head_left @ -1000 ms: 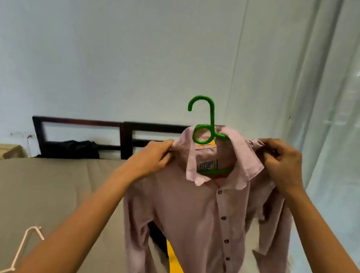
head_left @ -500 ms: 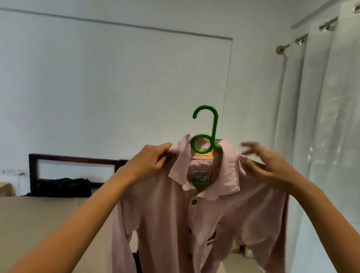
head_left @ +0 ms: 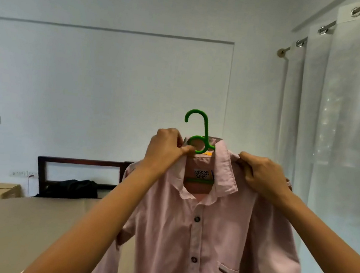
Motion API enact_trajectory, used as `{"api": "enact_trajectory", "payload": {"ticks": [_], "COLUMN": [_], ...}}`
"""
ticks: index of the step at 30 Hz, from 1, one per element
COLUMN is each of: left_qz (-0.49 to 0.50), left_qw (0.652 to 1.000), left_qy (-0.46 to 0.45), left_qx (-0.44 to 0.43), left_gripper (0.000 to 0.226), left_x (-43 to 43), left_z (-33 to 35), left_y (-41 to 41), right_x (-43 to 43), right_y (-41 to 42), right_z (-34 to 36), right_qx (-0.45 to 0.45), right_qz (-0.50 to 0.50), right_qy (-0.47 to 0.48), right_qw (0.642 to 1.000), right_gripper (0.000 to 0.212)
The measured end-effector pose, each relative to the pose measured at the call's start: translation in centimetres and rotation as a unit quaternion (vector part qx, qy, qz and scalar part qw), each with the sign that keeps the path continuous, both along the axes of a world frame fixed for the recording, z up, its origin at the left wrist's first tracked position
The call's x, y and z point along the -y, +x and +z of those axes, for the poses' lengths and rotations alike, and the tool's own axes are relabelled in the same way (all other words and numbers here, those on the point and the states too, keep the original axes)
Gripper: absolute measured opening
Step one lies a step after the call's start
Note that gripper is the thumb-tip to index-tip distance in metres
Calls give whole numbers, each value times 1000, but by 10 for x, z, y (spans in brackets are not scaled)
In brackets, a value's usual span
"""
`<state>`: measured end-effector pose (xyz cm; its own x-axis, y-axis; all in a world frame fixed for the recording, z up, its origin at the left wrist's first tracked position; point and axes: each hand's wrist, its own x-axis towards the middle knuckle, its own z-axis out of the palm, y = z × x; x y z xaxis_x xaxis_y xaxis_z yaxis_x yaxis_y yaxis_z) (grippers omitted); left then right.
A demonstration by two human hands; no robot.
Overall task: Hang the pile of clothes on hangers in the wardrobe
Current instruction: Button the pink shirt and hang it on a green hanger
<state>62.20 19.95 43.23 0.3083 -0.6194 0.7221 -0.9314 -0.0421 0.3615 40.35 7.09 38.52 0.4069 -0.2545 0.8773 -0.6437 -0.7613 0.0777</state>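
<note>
Above the bed [head_left: 31, 232], both hands [head_left: 166, 150] [head_left: 263, 178] pinch the shirt [head_left: 186, 237], its hanger [head_left: 200, 127] mostly hidden

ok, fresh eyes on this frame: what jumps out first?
The pink shirt on a bright green hanger fills the centre, held up at head height. The left hand pinches the collar beside the hanger's loop, and the right hand grips the shirt's shoulder to the right of it. Along the right edge hang white curtains, and a bed lies at lower left.
</note>
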Motion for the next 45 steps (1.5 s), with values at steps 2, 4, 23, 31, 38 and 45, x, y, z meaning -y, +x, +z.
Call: {"api": "enact_trajectory", "payload": {"ticks": [2,4,23,31,38,45], "left_qz": [-1,-60,-188,-143,-91,-75], "left_qw": [1000,984,969,976,972,975], "left_qy": [-10,8,159,116,140,116], "left_qx": [2,-169,36,117,167,173], "left_gripper": [17,13,27,14,20,12], "left_x": [2,3,3,27,29,16], "left_z": [0,7,0,-39,-46,-45], "left_y": [2,9,-4,-10,-24,-12], "right_x": [0,4,17,17,13,16], "right_y": [-3,-11,-52,-69,-31,-21], "right_z": [0,-2,-23,18,44,43], "right_qx": [1,10,60,75,15,132], "right_qz": [-8,-7,46,290,140,195], "right_qy": [3,7,79,566,705,788], "right_qw": [1000,1000,994,768,695,569], "right_gripper": [19,26,32,37,35,20]}}
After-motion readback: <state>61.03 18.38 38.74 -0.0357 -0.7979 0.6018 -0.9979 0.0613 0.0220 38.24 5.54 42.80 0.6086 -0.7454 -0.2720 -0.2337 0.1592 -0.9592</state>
